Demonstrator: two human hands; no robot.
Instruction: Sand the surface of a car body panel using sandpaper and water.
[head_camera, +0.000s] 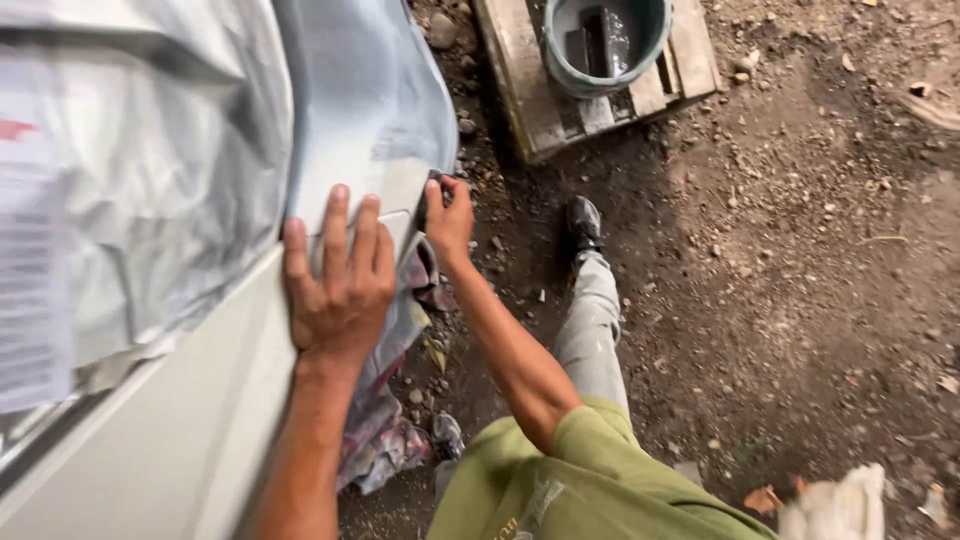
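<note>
My left hand (338, 275) lies flat with fingers spread on a pale grey car body panel (370, 110), near its lower edge. My right hand (447, 218) grips a small dark sanding block (428, 196) and presses it against the panel's edge, just right of my left hand. A silvery plastic sheet (150, 170) covers the car to the left of the panel. A stained rag (385, 430) hangs below the panel under my left forearm.
A wooden pallet (530, 90) at the top carries a green bucket (575, 70) with dark blocks in water. Bare dirt with stones spreads to the right. My grey-trousered leg and black shoe (584, 226) stand beside the car.
</note>
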